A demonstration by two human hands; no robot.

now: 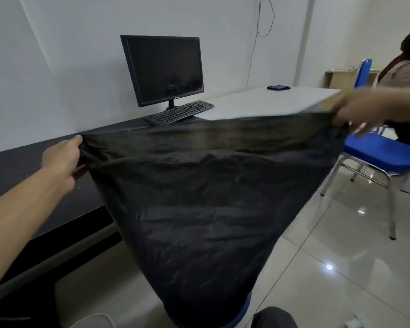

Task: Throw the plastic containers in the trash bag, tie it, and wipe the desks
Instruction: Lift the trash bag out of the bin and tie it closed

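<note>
Stretching between left hand [62,159] and right hand [362,112], the trash bag [199,197] rim runs sideways, fingers [74,146] clamped on each end

There are two hands [62,159] [357,114], one trash bag [199,197], one monitor [163,67], one keyboard [178,112], one chair [384,150] and one cloth [278,87].

No legible text, monitor [162,69] bezel logo [177,97] (small, pale) too blurred to read

A monitor [163,67] (screen dark) stands behind a black keyboard [179,112], a blue chair [381,150] off right.
</note>
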